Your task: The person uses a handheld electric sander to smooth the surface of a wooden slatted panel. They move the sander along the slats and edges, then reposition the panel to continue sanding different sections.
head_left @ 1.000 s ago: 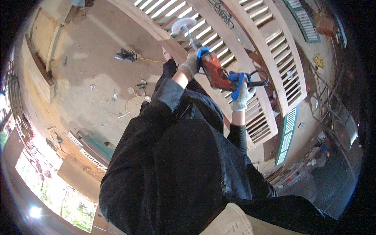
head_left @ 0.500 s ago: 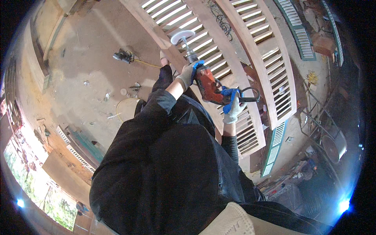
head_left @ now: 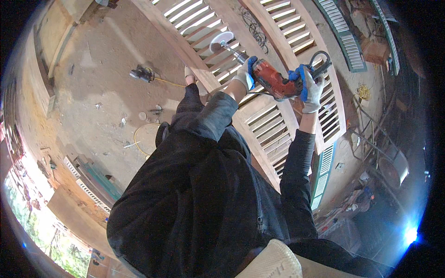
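A red power drill (head_left: 275, 79) with a round pale sanding disc (head_left: 221, 41) on its front is held over a louvered wooden shutter (head_left: 257, 109). My left hand (head_left: 245, 74), in a white and blue glove, wraps round the drill's front end behind the chuck. Around the rear handle my right hand (head_left: 309, 87) is closed, gloved the same way; its trigger finger is hard to make out. The disc hangs above the slats near the shutter's left rail, tilted, and I cannot tell whether it touches. A black cord loops up from the handle's end.
A second bare-wood shutter (head_left: 306, 44) lies to the right, with green shutters (head_left: 344, 39) beyond it. On the floor at left are a black power tool (head_left: 143, 73) with a yellow cord and scattered scraps. A coiled black cable (head_left: 254, 30) lies between the shutters. A metal-framed wheelbarrow (head_left: 393, 167) stands at right.
Both hands have moved to the right with the drill, the right hand also upward. The drill now lies closer to level, and the disc has shifted slightly right and up.
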`<state>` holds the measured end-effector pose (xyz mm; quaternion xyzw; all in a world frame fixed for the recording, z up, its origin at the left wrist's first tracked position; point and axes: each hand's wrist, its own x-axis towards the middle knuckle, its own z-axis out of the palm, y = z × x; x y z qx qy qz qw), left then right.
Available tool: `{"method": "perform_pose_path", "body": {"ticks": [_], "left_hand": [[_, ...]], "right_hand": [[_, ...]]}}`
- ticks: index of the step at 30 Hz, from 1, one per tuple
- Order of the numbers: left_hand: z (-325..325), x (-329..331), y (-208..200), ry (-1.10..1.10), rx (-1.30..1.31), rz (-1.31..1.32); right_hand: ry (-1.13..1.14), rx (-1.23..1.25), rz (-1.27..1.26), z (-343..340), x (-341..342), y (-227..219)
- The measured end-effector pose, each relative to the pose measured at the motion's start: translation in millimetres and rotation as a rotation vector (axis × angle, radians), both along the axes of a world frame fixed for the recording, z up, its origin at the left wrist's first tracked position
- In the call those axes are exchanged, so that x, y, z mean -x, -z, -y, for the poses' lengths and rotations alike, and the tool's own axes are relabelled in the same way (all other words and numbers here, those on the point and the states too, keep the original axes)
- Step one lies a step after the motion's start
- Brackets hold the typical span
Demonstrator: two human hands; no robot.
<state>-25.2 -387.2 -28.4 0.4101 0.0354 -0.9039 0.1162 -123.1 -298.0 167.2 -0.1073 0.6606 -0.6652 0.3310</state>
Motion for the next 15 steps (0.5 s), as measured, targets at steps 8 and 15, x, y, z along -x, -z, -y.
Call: {"method": "perform_pose_path", "body": {"ticks": [8, 15], "left_hand": [[2, -12, -14, 0.076, 0.014, -0.081], [-2, -5, -28, 0.201, 0.076, -0.091]], "right_hand": [[0.06, -0.03, -0.004, -20, -4, 27], [0.328, 0.061, -0.286, -81, -20, 71]]}}
